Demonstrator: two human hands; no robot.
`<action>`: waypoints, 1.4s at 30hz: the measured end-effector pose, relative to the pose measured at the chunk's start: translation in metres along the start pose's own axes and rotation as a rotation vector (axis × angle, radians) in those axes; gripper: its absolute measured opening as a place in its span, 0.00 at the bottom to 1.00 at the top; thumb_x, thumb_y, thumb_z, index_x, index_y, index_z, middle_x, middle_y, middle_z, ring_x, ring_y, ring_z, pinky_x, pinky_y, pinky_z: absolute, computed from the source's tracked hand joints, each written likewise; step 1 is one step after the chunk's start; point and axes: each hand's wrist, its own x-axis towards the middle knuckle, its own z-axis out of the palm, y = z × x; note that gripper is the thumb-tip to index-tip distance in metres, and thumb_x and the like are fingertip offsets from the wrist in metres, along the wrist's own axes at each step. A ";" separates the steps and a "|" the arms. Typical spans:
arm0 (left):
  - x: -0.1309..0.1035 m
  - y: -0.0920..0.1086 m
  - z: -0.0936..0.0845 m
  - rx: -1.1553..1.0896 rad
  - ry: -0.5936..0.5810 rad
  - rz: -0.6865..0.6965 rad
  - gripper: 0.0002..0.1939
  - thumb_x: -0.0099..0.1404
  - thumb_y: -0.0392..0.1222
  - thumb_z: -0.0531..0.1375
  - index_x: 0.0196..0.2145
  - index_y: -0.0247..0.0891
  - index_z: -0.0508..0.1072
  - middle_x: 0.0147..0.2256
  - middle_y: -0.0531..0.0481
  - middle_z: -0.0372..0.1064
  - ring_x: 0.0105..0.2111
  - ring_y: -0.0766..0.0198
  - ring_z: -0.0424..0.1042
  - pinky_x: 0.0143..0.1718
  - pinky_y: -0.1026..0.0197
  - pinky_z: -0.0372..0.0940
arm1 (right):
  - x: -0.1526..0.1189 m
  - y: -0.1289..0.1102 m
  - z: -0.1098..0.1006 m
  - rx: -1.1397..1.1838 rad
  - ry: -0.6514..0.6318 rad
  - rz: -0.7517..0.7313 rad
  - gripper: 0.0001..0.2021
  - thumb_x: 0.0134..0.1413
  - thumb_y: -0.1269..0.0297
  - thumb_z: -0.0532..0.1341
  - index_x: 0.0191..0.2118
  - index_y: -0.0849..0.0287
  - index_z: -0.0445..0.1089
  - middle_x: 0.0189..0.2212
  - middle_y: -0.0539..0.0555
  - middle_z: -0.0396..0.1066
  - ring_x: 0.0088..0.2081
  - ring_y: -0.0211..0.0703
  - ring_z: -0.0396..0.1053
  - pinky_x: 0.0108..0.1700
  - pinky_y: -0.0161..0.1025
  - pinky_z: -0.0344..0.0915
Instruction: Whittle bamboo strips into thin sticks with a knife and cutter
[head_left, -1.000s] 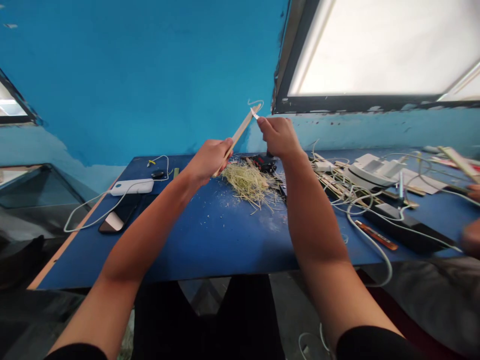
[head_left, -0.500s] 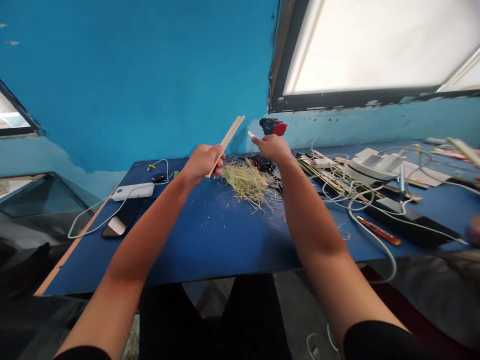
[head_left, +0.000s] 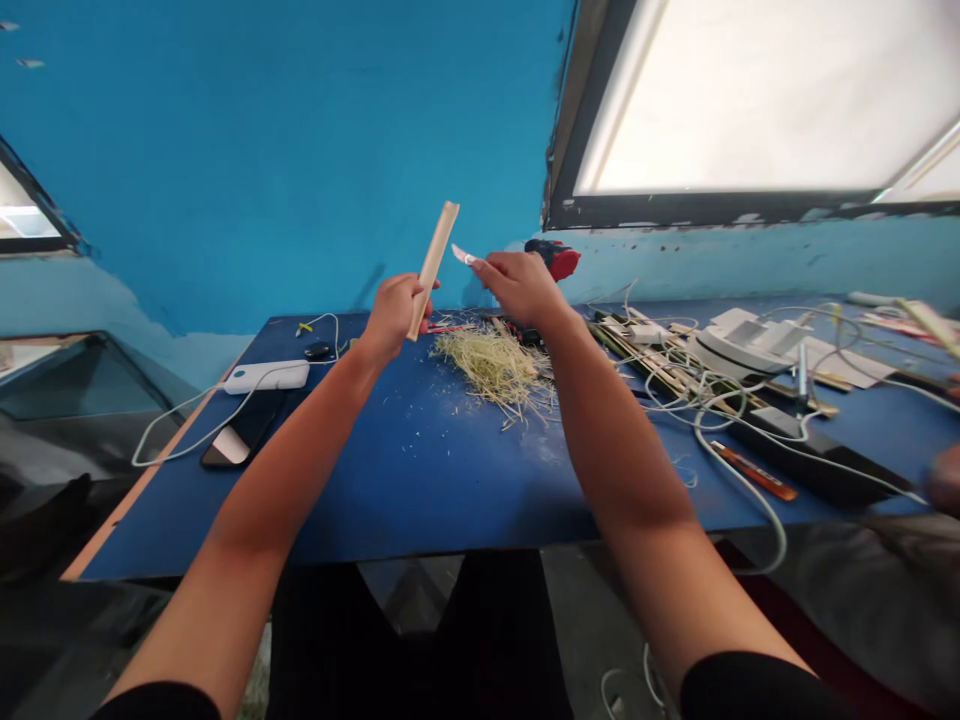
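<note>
My left hand is closed around the lower part of a pale wooden strip, which stands nearly upright and leans a little to the right. Just right of the strip, my right hand grips a small knife; its blade points left at the strip across a narrow gap. The handle is hidden in my fingers. Below both hands a heap of thin pale shavings lies on the blue table. A red and black power drill shows partly behind my right hand.
On the left are a white power strip, a phone and a black mouse. Tangled white cables, wood strips, a white curved part and an orange cutter lie on the right. Another person's hand shows at the right edge.
The strip has tilted more upright in my left hand. My right hand has moved left, bringing the blade closer to the strip. The camera view has shifted slightly.
</note>
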 end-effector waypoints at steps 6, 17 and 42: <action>-0.004 0.012 -0.001 -0.057 0.015 0.020 0.18 0.73 0.36 0.48 0.38 0.33 0.78 0.20 0.54 0.65 0.15 0.70 0.61 0.19 0.63 0.56 | -0.010 -0.037 0.001 -0.137 -0.128 -0.115 0.27 0.76 0.43 0.51 0.26 0.53 0.57 0.24 0.50 0.55 0.29 0.43 0.51 0.38 0.45 0.48; -0.022 0.027 0.005 0.157 0.016 0.112 0.20 0.81 0.46 0.52 0.33 0.37 0.74 0.17 0.57 0.63 0.13 0.72 0.60 0.18 0.65 0.53 | -0.014 -0.039 -0.006 -0.220 -0.044 -0.100 0.27 0.75 0.40 0.47 0.27 0.53 0.58 0.25 0.53 0.60 0.30 0.46 0.57 0.38 0.45 0.49; -0.031 0.028 0.010 0.235 -0.168 0.066 0.16 0.79 0.39 0.58 0.34 0.34 0.80 0.17 0.56 0.64 0.11 0.73 0.58 0.17 0.62 0.49 | -0.007 0.024 -0.036 -0.242 0.194 0.157 0.32 0.75 0.36 0.46 0.29 0.53 0.68 0.29 0.58 0.68 0.38 0.53 0.67 0.43 0.48 0.56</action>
